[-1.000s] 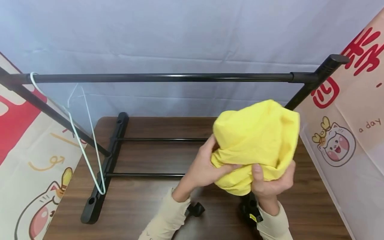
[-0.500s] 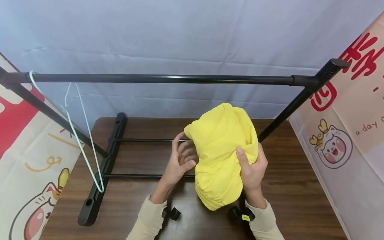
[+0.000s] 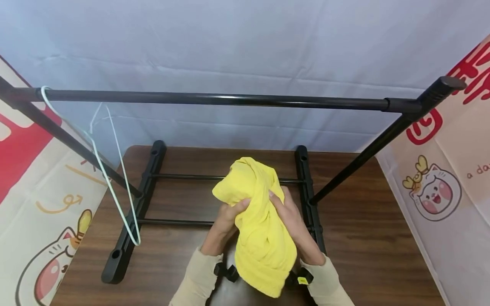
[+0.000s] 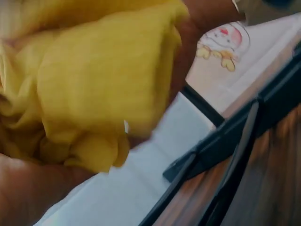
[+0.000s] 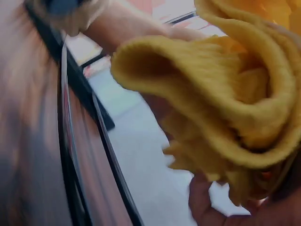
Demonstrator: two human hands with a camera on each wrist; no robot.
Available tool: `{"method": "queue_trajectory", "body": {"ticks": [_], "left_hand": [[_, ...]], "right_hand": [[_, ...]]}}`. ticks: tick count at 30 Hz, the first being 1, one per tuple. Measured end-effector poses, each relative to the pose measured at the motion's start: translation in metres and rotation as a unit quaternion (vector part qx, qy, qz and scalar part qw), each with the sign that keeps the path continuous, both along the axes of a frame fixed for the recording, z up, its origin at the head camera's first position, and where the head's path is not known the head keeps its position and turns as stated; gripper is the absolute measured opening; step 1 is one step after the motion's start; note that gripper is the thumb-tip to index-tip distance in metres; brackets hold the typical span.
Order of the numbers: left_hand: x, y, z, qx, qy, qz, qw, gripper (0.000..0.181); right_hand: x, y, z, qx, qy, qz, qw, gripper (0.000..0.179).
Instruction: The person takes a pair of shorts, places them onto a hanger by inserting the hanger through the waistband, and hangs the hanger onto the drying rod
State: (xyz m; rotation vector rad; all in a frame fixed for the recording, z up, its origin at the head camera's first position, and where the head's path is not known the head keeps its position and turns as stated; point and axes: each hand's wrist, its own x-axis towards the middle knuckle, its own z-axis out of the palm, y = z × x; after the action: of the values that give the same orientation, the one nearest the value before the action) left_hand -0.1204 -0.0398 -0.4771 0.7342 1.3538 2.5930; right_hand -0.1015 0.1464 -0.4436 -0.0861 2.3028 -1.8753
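A bunched yellow cloth (image 3: 262, 242) is held up between both hands in the head view, its lower end hanging toward the front. My left hand (image 3: 225, 223) grips its left side, thumb on top. On the opposite side my right hand (image 3: 289, 214) grips it, also with the thumb over the fabric. Most of the fingers are hidden behind the folds. In the left wrist view the cloth (image 4: 101, 80) looks finely ribbed. The right wrist view shows thick, looped folds of the cloth (image 5: 202, 94) from underneath.
A black clothes rack stands on the brown wooden table (image 3: 367, 229), its top bar (image 3: 214, 97) running across behind the hands. One pale wire hanger (image 3: 111, 182) hangs at the bar's left end. Rack feet (image 3: 132, 221) and lower rails (image 3: 180, 222) lie under the hands.
The cloth has come down and left, turning from a wide bundle to a longer hanging one. My left hand, off the cloth half a second ago, grips it again; the right hand moved left.
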Motion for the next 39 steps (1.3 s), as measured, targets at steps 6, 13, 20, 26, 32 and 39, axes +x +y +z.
{"method": "queue_trajectory", "body": {"ticks": [6, 13, 20, 26, 32, 39], "left_hand": [[-0.003, -0.007, 0.013, -0.035, -0.049, 0.180, 0.9817, 0.085], [-0.007, -0.034, 0.023, 0.004, -0.093, 0.266, 0.9595, 0.074], [0.003, -0.043, 0.030, 0.076, -0.025, 0.134, 0.9877, 0.067], [0.011, -0.027, 0.026, 0.070, 0.035, 0.047, 0.9958, 0.073], [0.009, -0.039, 0.014, -0.038, 0.055, 0.093, 0.9935, 0.074], [0.015, -0.078, 0.003, -0.205, 0.021, 0.201, 0.9577, 0.067]], "right_hand": [[-0.004, 0.003, 0.008, 0.106, 0.025, -0.032, 0.9935, 0.066], [0.007, 0.026, 0.020, 0.078, 0.122, 0.012, 0.9893, 0.069], [0.005, 0.022, 0.016, 0.056, 0.153, 0.138, 0.9770, 0.117], [0.003, 0.002, 0.008, 0.009, 0.139, 0.166, 0.9763, 0.125], [0.006, 0.005, 0.008, 0.044, 0.193, 0.085, 0.9765, 0.087], [0.004, 0.028, 0.016, 0.081, 0.211, 0.047, 0.9729, 0.082]]}}
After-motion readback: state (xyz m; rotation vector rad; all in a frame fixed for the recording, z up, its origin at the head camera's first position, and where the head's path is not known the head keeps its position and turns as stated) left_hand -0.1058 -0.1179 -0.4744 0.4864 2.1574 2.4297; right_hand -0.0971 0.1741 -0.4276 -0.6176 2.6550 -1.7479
